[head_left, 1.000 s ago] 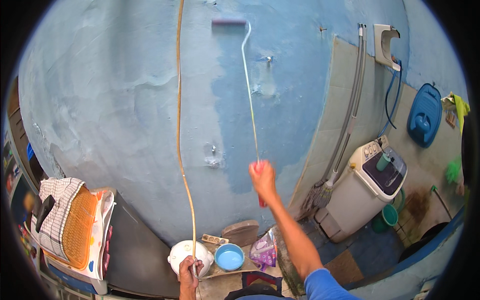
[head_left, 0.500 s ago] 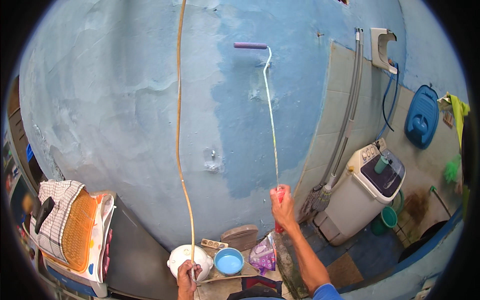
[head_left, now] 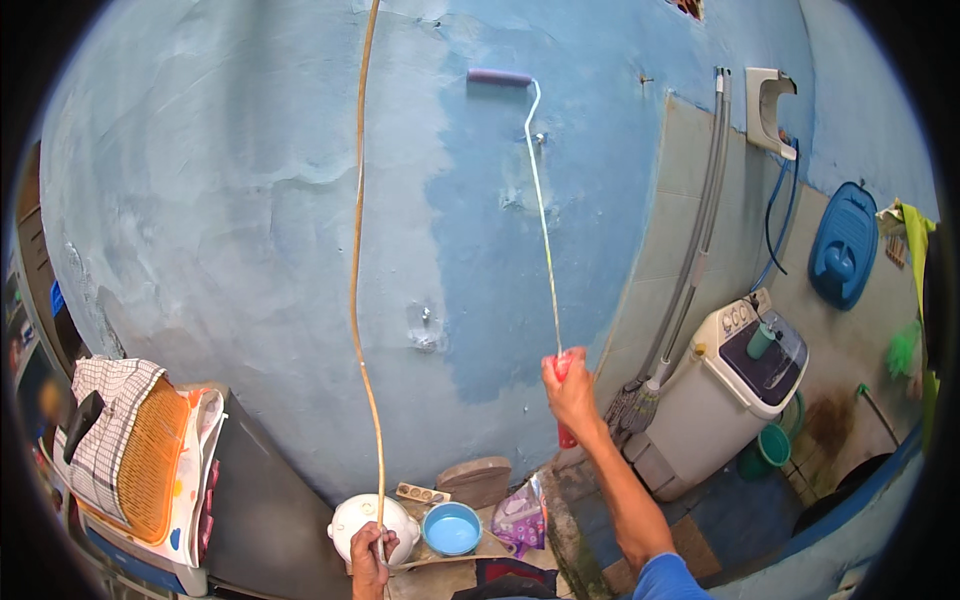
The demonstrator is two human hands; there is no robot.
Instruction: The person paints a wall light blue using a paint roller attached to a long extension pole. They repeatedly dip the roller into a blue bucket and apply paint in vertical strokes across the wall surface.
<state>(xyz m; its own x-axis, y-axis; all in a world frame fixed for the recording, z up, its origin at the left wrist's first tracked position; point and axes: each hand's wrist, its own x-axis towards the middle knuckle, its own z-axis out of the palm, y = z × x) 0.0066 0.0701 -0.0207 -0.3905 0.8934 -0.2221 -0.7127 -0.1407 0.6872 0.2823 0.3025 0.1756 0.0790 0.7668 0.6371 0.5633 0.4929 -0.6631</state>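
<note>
My right hand (head_left: 570, 392) is closed round the red handle of a paint roller (head_left: 500, 77). Its long pale rod runs up to a purple roller sleeve, which lies against the darker blue patch of the wall (head_left: 480, 250). Low down on the left, my left hand (head_left: 370, 562) grips the lower part of a long, thin wooden stick (head_left: 355, 260) that rises past the top of the picture. Behind that hand sits a white lidded pot (head_left: 365, 520), with a blue basin (head_left: 452, 528) to its right.
A power strip (head_left: 423, 493), a stone slab (head_left: 475, 480) and a purple bag (head_left: 520, 515) lie along the wall's foot. On the right stand mops (head_left: 634, 404) and a washing machine (head_left: 730, 380). A dark cabinet (head_left: 270, 500) carrying an orange basket (head_left: 155, 450) stands left.
The roller sleeve and my right hand have moved slightly up the wall. My left hand still holds the stick, and the view has shifted a little.
</note>
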